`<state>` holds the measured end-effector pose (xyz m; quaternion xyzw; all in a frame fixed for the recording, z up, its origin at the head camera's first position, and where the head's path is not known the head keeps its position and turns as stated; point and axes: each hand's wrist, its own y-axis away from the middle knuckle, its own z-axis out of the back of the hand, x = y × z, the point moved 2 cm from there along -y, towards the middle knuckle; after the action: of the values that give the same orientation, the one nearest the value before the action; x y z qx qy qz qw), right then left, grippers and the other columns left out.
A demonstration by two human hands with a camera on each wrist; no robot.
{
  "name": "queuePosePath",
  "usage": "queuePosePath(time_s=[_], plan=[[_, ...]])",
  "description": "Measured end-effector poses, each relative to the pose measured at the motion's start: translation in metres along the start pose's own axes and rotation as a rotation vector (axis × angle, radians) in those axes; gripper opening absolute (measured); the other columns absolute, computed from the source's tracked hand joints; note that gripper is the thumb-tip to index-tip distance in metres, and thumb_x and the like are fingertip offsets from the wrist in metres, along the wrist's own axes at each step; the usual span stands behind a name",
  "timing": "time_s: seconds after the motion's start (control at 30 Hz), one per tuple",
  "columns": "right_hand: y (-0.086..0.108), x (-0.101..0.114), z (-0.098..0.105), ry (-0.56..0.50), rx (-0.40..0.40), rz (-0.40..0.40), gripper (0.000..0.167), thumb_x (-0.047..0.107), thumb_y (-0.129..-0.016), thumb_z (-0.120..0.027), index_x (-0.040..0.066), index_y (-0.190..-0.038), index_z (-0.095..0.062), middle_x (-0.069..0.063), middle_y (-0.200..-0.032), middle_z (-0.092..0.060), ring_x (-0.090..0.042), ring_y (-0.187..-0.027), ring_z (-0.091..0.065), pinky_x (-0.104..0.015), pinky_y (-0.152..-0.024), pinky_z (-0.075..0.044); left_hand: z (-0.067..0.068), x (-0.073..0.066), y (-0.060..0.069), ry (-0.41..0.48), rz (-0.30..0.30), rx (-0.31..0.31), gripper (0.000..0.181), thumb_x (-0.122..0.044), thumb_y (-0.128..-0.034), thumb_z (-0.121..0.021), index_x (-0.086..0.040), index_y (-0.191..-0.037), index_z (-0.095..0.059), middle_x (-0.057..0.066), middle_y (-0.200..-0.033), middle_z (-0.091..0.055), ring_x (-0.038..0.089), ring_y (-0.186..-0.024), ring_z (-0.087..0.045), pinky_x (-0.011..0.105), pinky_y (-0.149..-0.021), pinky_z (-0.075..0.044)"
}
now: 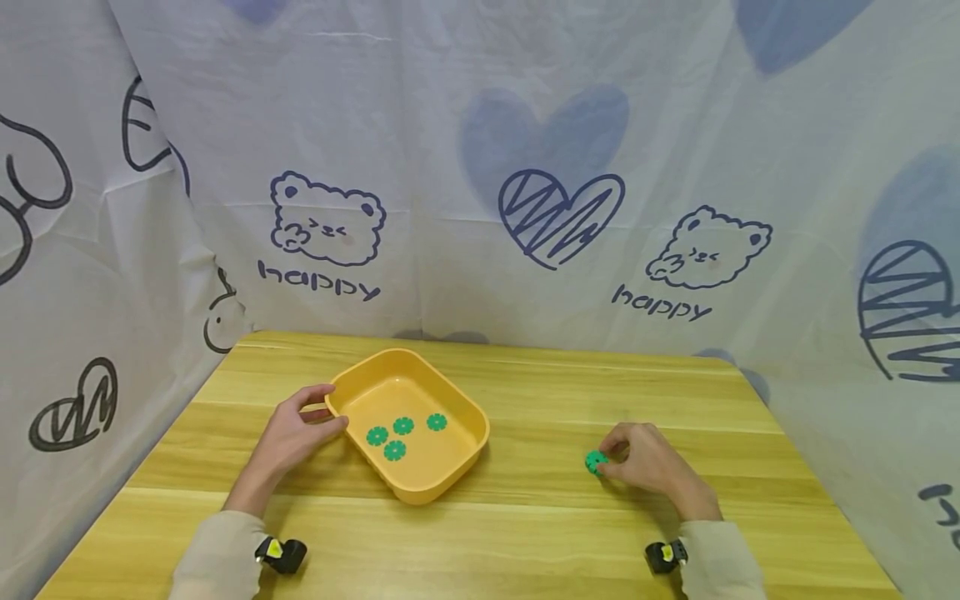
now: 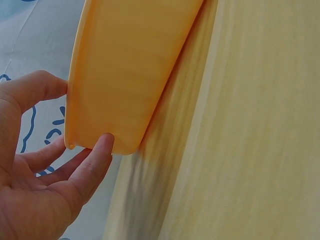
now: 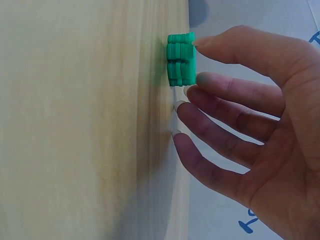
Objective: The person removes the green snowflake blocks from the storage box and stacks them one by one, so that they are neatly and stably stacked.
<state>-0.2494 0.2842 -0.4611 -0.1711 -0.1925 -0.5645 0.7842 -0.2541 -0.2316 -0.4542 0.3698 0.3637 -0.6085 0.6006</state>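
The left hand [image 1: 300,427] grips the tray [image 1: 431,477] at its left corner, thumb and fingers apart; the right hand [image 1: 647,460] pinches a green stack [image 3: 181,60] over the table's [image 1: 540,542] right half. Four green discs [image 1: 395,451] lie in the tray, toward the table's far left corner. Printed cloth [image 1: 442,50] hangs behind the far edge.

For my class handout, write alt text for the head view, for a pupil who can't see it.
A person's right hand pinches a small stack of green notched discs at a wood-grain table. The left hand holds the edge of a yellow-orange, rounded rectangular, plastic-looking tray with four similar green discs inside.
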Motion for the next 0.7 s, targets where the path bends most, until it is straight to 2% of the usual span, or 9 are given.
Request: queuePosePath(time_s=[0.13,0.37,0.7], plan=[[-0.0005,0.0001,0.0002,-0.005,0.005,0.003,0.02,0.018,-0.081,-0.086,0.008,-0.096,-0.077,-0.002,-0.097,-0.076,-0.015,-0.087,-0.069,-0.027,-0.075,-0.058,0.0002,0.0007,0.0,0.001,0.001,-0.001,0.069,-0.024,-0.0934,-0.074,-0.001,-0.151,-0.045,0.028,-0.154,-0.045,0.046,-0.135,-0.056,0.044,-0.106,-0.055],[-0.001,0.0006,0.0005,-0.012,0.009,0.01,0.021,0.018,-0.081,-0.086,0.008,-0.098,-0.077,-0.003,-0.098,-0.076,-0.015,-0.087,-0.07,-0.028,-0.076,-0.059,0.0002,0.0028,-0.0006,0.003,0.0,-0.004,0.068,-0.024,-0.0937,-0.074,-0.001,-0.151,-0.045,0.027,-0.154,-0.045,0.046,-0.135,-0.056,0.048,-0.108,-0.054],[-0.0012,0.0041,0.0024,-0.029,0.002,0.021,0.03,0.021,-0.084,-0.085,0.003,-0.106,-0.076,-0.006,-0.103,-0.076,-0.02,-0.094,-0.07,-0.039,-0.083,-0.062,0.0004,0.0027,-0.0009,0.007,0.007,0.001,0.069,-0.025,-0.0933,-0.075,-0.002,-0.152,-0.045,0.027,-0.154,-0.045,0.046,-0.135,-0.055,0.049,-0.109,-0.053]])
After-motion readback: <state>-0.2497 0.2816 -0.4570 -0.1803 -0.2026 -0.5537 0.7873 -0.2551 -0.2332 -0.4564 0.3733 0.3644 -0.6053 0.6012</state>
